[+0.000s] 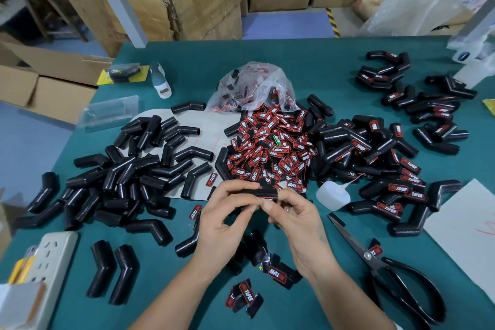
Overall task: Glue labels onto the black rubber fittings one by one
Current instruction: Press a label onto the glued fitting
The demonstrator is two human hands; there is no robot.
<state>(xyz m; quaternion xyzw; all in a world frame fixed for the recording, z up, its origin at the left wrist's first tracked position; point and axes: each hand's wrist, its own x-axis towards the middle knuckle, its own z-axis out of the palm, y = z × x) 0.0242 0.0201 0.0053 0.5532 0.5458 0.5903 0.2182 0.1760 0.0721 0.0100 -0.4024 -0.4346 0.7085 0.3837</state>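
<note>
Hands meet over the green table (321,67): left hand (227,211) and right hand (294,211) both pinch 1 black rubber fitting (261,193) w/ a red label (266,199) on it. Loose label pile (270,147) sits just beyond; bare fittings (128,174) left, labeled fittings (396,169) right, glue bottle (333,195) and scissors (380,265) near right hand.

Both hands (263,206) on perhaps labelled fitting (261,194)

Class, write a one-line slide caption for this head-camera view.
Both hands, left hand and right hand, press a label onto a black rubber fitting before a label pile.
</note>
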